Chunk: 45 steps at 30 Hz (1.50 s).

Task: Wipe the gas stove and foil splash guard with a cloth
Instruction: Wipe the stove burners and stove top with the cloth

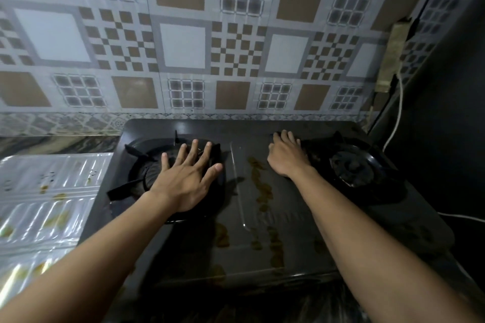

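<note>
Fingers: left hand spread flat, right hand curled (empty) | gas stove long axis left-right

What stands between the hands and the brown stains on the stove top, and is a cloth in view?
Nothing visible blocks the stains: they lie bare between the left hand, spread flat over the left burner, and the right hand beside the right burner. No cloth is in view.

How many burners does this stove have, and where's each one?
2. The left burner sits partly under the spread left hand; the right burner lies just right of the right hand. None seem hidden.
</note>
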Available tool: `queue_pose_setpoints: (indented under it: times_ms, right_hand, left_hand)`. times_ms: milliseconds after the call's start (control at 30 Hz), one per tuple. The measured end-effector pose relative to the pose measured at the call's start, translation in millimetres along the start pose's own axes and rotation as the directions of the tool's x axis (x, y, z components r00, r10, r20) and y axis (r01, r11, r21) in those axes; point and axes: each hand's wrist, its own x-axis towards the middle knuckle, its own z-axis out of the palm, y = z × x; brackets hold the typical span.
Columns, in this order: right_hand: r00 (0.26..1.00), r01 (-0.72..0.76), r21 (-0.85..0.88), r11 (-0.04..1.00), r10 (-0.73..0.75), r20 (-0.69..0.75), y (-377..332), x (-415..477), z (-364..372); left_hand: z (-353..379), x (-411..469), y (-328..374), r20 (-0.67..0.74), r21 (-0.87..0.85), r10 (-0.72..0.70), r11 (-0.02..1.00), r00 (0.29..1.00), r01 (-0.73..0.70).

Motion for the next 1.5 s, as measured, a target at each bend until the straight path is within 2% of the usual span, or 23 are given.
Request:
queue_pose_setpoints:
  times_ms: [200, 367, 433, 567, 700, 800, 933, 1133, 1233, 1367, 1500]
  right_hand:
    - [0.965, 0.261, 0.073, 0.962, -0.261, -0.017, -69, -28, 15]
    - [0.927, 0.373, 0.067, 0.925, -0.375, 0.024, -74, -68, 31]
    - [0.941, 0.331, 0.102, 0.938, -0.337, 0.039, -61, -71, 27]
    - [0.993, 0.104, 0.12, 0.987, -0.11, 0.039, -7, -64, 9]
    - [0.997, -0.069, 0.166, 0.984, 0.062, 0.049, 39, -82, 3]
    - [0.991, -0.117, 0.264, 0.957, 0.129, -0.027, 37, -100, 7]
    - [0.994, -0.082, 0.192, 0.978, 0.094, -0.058, 11, -111, 11]
    - [0.98, 0.19, 0.142, 0.971, -0.179, -0.087, -71, -145, 35]
    - [0.959, 0.28, 0.097, 0.955, -0.273, -0.078, -87, -164, 48]
    - [0.964, 0.267, 0.135, 0.954, -0.263, -0.043, -71, -179, 47]
    - [0.993, 0.114, 0.184, 0.976, -0.109, -0.037, -34, -173, 37]
  left_hand:
    - [-2, -1, 3, -0.008, 0.011, 0.02, 1.0, 1.0, -0.02]
    - [-5, -2, 8, -0.024, 0.047, 0.024, 0.999, 0.999, -0.023]
    - [-5, -4, 11, -0.031, 0.041, 0.041, 0.998, 0.999, -0.04]
    - [-4, -10, 12, -0.01, 0.02, 0.07, 0.997, 0.998, -0.07]
    - [-6, -9, 11, 0.01, 0.013, 0.081, 0.997, 0.997, -0.081]
    - [-8, -11, 10, 0.014, 0.023, 0.093, 0.995, 0.996, -0.094]
    - [-5, -19, 6, 0.015, 0.047, 0.074, 0.996, 0.997, -0.075]
    - [-5, -20, 9, 0.011, 0.008, 0.095, 0.995, 0.995, -0.095]
    - [-5, -20, 9, 0.013, 0.005, 0.094, 0.996, 0.995, -0.094]
    - [-5, -19, 8, 0.0, 0.018, 0.113, 0.993, 0.994, -0.113]
    - [-5, -21, 8, -0.014, 0.023, 0.167, 0.986, 0.986, -0.166]
